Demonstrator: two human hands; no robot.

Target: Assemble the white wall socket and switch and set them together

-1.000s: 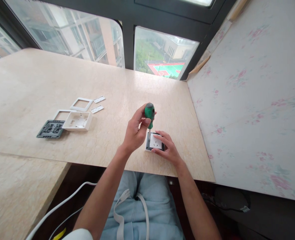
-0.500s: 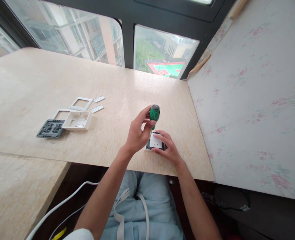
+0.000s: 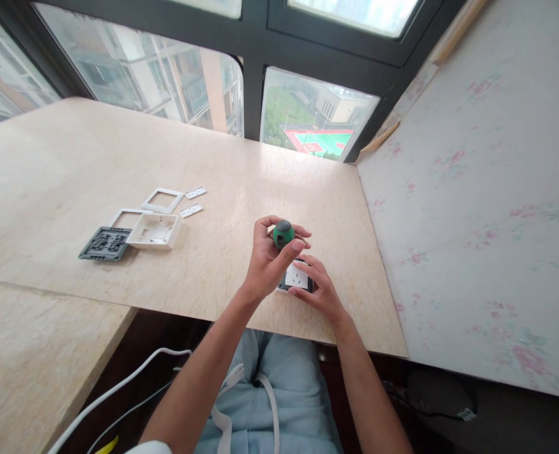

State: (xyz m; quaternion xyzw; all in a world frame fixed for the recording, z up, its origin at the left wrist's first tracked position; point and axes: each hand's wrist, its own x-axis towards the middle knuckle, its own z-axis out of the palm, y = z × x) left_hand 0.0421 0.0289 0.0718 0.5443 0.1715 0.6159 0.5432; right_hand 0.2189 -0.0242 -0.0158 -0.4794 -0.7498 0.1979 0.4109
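Note:
A screwdriver (image 3: 284, 234) with a green handle and dark grey cap stands nearly upright over the counter. My left hand (image 3: 266, 268) is around its handle, thumb in front and the other fingers loosely extended behind. The shaft and tip are hidden beneath that hand. Below it lies a wall socket (image 3: 296, 277), a white face with slots in a dark grey mount on a white base. My right hand (image 3: 324, 291) grips the socket from the right, with fingers on its far side and thumb at the near edge.
To the left on the counter (image 3: 223, 252) lie a white mounting box (image 3: 155, 231), a dark grey mounting plate (image 3: 105, 244), a white frame (image 3: 163, 200), another frame partly behind the box, and two small white strips (image 3: 191, 210). A flowered wall (image 3: 450, 221) bounds the right side.
My left hand's fingers have loosened and spread around the screwdriver handle, whose cap now tips more toward me. My right hand stays on the socket. The view has tilted slightly upward.

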